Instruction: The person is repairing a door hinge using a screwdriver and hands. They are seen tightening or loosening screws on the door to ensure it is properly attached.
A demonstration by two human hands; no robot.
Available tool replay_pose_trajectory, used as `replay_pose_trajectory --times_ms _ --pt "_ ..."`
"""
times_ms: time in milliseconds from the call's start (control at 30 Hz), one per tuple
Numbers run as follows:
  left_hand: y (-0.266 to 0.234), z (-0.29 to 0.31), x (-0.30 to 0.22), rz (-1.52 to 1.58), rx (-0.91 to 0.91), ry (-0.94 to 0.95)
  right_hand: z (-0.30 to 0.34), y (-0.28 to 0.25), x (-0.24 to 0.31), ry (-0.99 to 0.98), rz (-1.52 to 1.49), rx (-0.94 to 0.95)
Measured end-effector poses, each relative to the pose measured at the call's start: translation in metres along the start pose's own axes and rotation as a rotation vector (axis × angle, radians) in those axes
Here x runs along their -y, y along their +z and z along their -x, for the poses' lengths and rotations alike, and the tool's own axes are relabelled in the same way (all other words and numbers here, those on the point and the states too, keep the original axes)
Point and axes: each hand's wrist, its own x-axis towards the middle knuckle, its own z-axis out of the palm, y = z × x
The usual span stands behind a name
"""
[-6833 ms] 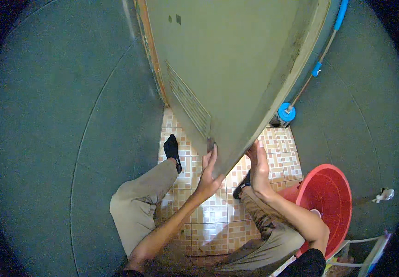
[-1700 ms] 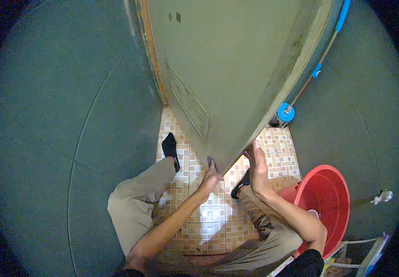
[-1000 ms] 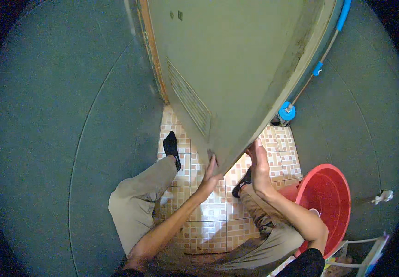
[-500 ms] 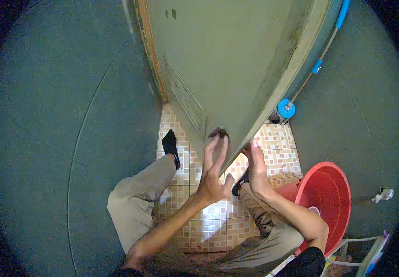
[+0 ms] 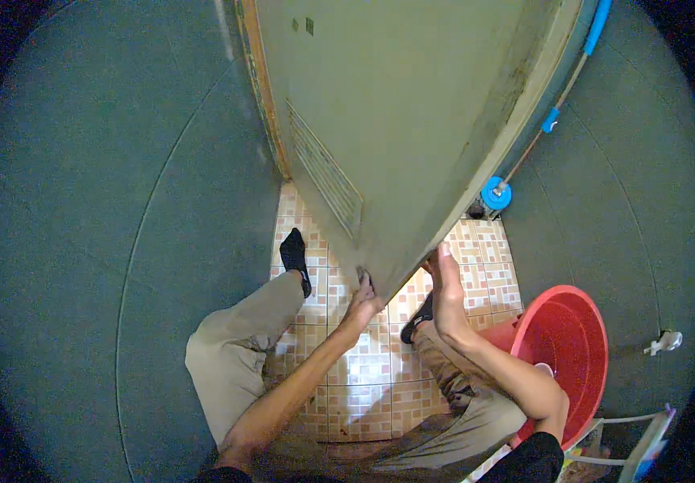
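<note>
A grey-green door [image 5: 395, 121] stands ajar in front of me, with a slatted vent [image 5: 327, 173] low on its face. My left hand [image 5: 362, 306] is at the door's bottom, near its lower corner. Its fingers are curled, and a small dark thing shows at the fingertips, too hidden to name. Around the door's right-hand edge, low down, goes my right hand [image 5: 447, 298]: the thumb points up along the edge and the other fingers are partly hidden behind it.
At my right stands a large red tub [image 5: 565, 362], close to my right forearm. A blue-headed mop or brush [image 5: 496, 193] leans by the right wall. A white tap [image 5: 665, 342] juts from that wall. My socked feet rest on the tiled floor [image 5: 359, 354] on either side of the door.
My left hand has moved down the door's face to its bottom, and the dark thing under its fingertips went with it. The right hand keeps its place on the edge.
</note>
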Motion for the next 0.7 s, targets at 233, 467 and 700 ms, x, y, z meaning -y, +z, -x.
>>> replay_pose_trajectory --times_ms 233,467,700 --pt "0.034 0.045 -0.086 -0.672 -0.169 0.832 0.003 0.003 0.007 0.032 0.037 0.048" --pt "0.035 0.048 -0.078 -0.748 -0.170 0.893 0.005 0.005 0.006 0.034 0.017 0.045" --pt "-0.003 0.003 0.001 -0.096 -0.048 0.297 0.001 0.000 0.001 -0.007 0.060 0.055"
